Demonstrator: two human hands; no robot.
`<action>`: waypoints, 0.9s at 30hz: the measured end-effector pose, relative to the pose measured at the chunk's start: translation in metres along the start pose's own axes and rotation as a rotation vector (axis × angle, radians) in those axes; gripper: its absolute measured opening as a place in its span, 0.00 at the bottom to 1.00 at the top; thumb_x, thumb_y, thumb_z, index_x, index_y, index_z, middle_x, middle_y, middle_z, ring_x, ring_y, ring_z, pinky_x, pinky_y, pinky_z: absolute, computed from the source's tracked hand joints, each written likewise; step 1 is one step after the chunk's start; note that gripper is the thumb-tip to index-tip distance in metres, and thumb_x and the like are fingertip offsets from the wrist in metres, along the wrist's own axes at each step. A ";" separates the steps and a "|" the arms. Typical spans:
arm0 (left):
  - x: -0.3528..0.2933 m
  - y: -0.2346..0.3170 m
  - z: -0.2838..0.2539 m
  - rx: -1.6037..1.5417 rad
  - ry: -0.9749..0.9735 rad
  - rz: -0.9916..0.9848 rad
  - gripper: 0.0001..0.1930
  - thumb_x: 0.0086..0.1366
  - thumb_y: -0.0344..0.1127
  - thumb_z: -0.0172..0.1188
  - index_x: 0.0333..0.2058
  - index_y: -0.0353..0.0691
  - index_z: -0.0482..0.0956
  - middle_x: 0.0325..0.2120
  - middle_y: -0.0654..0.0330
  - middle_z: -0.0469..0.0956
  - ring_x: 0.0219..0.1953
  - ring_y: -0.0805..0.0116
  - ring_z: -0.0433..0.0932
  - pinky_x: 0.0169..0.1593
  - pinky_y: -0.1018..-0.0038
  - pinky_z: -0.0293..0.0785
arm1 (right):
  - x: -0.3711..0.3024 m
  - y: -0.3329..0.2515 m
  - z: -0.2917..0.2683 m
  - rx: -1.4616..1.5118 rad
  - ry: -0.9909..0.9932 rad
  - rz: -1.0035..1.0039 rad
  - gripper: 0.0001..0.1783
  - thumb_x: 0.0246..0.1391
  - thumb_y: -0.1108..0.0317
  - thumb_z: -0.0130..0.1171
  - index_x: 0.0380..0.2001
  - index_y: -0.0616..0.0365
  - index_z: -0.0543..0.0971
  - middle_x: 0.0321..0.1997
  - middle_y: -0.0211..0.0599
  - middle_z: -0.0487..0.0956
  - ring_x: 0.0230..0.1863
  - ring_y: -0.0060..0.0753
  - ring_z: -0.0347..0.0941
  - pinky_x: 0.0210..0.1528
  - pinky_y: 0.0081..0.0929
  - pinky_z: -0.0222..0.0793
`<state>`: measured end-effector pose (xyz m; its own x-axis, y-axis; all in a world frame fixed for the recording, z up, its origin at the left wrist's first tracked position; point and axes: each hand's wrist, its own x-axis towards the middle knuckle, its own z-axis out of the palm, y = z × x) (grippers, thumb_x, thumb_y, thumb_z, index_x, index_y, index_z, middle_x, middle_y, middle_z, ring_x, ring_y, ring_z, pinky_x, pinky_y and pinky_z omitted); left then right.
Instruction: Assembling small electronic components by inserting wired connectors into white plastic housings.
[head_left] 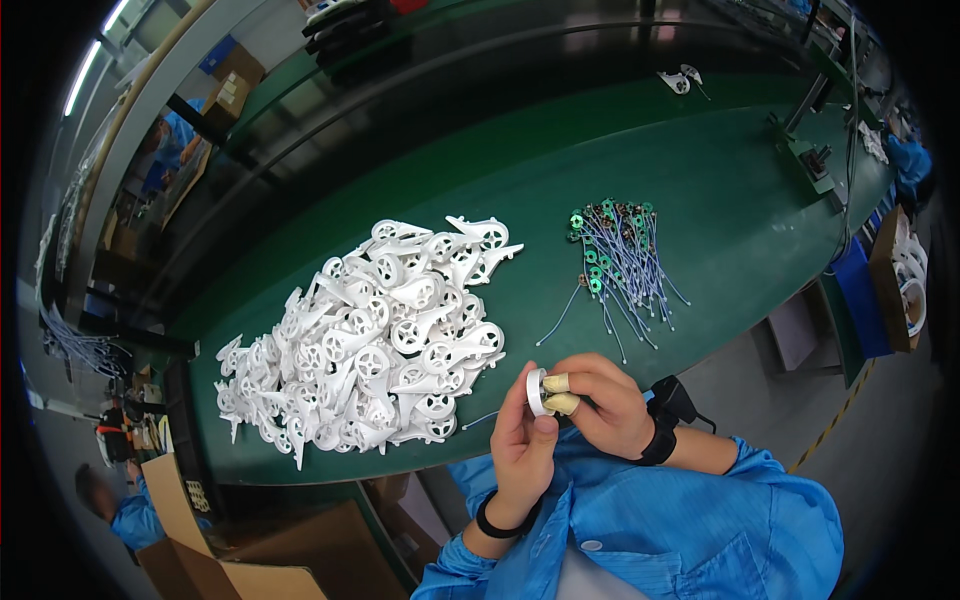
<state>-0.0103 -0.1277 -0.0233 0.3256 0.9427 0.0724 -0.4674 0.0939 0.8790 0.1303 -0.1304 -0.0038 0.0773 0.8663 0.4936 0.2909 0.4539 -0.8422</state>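
Just past the table's near edge, my two hands hold one white round plastic part (535,393), its rim turned edge-on. The fingers and thumb of my left hand (522,445) are closed round its left side. My right hand (606,408) pinches it from the right, with pale yellow finger covers on two fingertips. A thin bluish wire (480,421) sticks out to the left by my left hand; where it begins is hidden. Whatever lies inside the part cannot be seen.
A big heap of white plastic parts with spoked round ends (375,340) covers the left of the green table (530,195). Right of it lies a bundle of bluish wires with green ring-shaped boards (630,260). A black metal fixture (812,165) stands far right. Open cardboard boxes (290,550) are below left.
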 end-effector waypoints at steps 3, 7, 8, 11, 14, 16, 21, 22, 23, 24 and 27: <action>0.000 -0.006 -0.003 -0.008 0.016 -0.023 0.31 0.68 0.37 0.55 0.63 0.28 0.56 0.56 0.56 0.67 0.56 0.71 0.67 0.59 0.74 0.63 | 0.002 0.002 0.000 -0.009 -0.009 -0.021 0.16 0.45 0.85 0.58 0.40 0.65 0.77 0.40 0.44 0.76 0.38 0.39 0.75 0.38 0.28 0.72; -0.001 -0.009 -0.007 -0.005 -0.021 -0.030 0.30 0.69 0.38 0.53 0.63 0.28 0.55 0.56 0.54 0.67 0.55 0.70 0.68 0.58 0.74 0.65 | 0.007 0.006 -0.003 -0.081 -0.046 -0.123 0.16 0.42 0.87 0.57 0.37 0.62 0.77 0.39 0.41 0.75 0.35 0.40 0.72 0.35 0.29 0.69; 0.000 -0.009 -0.007 0.009 -0.032 -0.028 0.30 0.70 0.39 0.50 0.63 0.28 0.54 0.55 0.53 0.67 0.54 0.69 0.69 0.56 0.74 0.68 | 0.007 0.008 -0.003 -0.081 -0.045 -0.125 0.16 0.42 0.87 0.57 0.37 0.62 0.77 0.39 0.41 0.75 0.35 0.40 0.72 0.35 0.29 0.69; -0.004 -0.009 0.001 0.132 0.072 -0.036 0.29 0.73 0.44 0.42 0.63 0.28 0.53 0.55 0.52 0.67 0.54 0.68 0.69 0.56 0.74 0.67 | 0.008 0.009 0.000 -0.121 -0.070 -0.185 0.16 0.39 0.85 0.58 0.36 0.62 0.74 0.40 0.42 0.74 0.36 0.45 0.70 0.38 0.34 0.68; 0.003 -0.008 0.004 0.133 0.132 -0.078 0.29 0.74 0.48 0.34 0.63 0.29 0.54 0.47 0.54 0.72 0.44 0.73 0.74 0.46 0.80 0.71 | 0.013 0.006 0.003 -0.223 -0.086 -0.189 0.17 0.37 0.82 0.61 0.36 0.61 0.74 0.39 0.41 0.73 0.36 0.45 0.70 0.40 0.34 0.67; 0.003 -0.006 0.003 0.195 0.129 -0.094 0.29 0.74 0.49 0.34 0.62 0.29 0.55 0.42 0.57 0.73 0.38 0.76 0.73 0.39 0.82 0.69 | 0.015 0.009 0.004 -0.269 -0.056 -0.198 0.18 0.35 0.79 0.63 0.35 0.61 0.74 0.39 0.41 0.73 0.36 0.45 0.69 0.41 0.33 0.66; 0.005 0.002 0.015 0.345 0.152 -0.114 0.28 0.74 0.49 0.33 0.60 0.30 0.59 0.31 0.63 0.73 0.23 0.84 0.65 0.25 0.87 0.59 | 0.008 0.012 0.006 -0.225 -0.049 -0.164 0.16 0.36 0.81 0.60 0.34 0.62 0.74 0.38 0.42 0.73 0.37 0.46 0.70 0.41 0.34 0.66; 0.005 0.003 0.017 0.347 0.170 -0.123 0.27 0.74 0.48 0.33 0.59 0.31 0.60 0.32 0.62 0.73 0.25 0.83 0.67 0.27 0.86 0.61 | 0.009 0.011 0.007 -0.181 -0.043 -0.148 0.16 0.36 0.82 0.59 0.34 0.62 0.73 0.38 0.43 0.73 0.37 0.47 0.70 0.41 0.34 0.66; 0.005 0.004 0.018 0.350 0.188 -0.132 0.26 0.74 0.47 0.33 0.59 0.31 0.60 0.34 0.61 0.73 0.27 0.82 0.69 0.29 0.86 0.64 | 0.008 0.010 0.007 -0.182 -0.041 -0.148 0.16 0.36 0.82 0.59 0.34 0.62 0.73 0.38 0.43 0.73 0.37 0.47 0.70 0.41 0.34 0.66; 0.005 0.001 0.018 0.350 0.188 -0.132 0.26 0.74 0.47 0.33 0.59 0.31 0.60 0.34 0.61 0.73 0.27 0.82 0.69 0.29 0.86 0.64 | 0.008 0.007 0.008 -0.166 -0.039 -0.115 0.15 0.36 0.82 0.58 0.33 0.62 0.73 0.38 0.44 0.73 0.37 0.48 0.69 0.41 0.35 0.66; 0.005 -0.011 0.013 0.421 0.220 0.012 0.25 0.74 0.46 0.33 0.58 0.32 0.61 0.37 0.59 0.72 0.33 0.78 0.71 0.33 0.84 0.68 | 0.010 0.002 0.009 -0.114 -0.043 -0.037 0.13 0.38 0.83 0.55 0.33 0.63 0.72 0.37 0.45 0.73 0.37 0.49 0.68 0.41 0.36 0.65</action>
<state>0.0073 -0.1279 -0.0266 0.1194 0.9926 0.0218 -0.0813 -0.0121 0.9966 0.1230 -0.1191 -0.0032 0.0248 0.8587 0.5120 0.3999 0.4608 -0.7923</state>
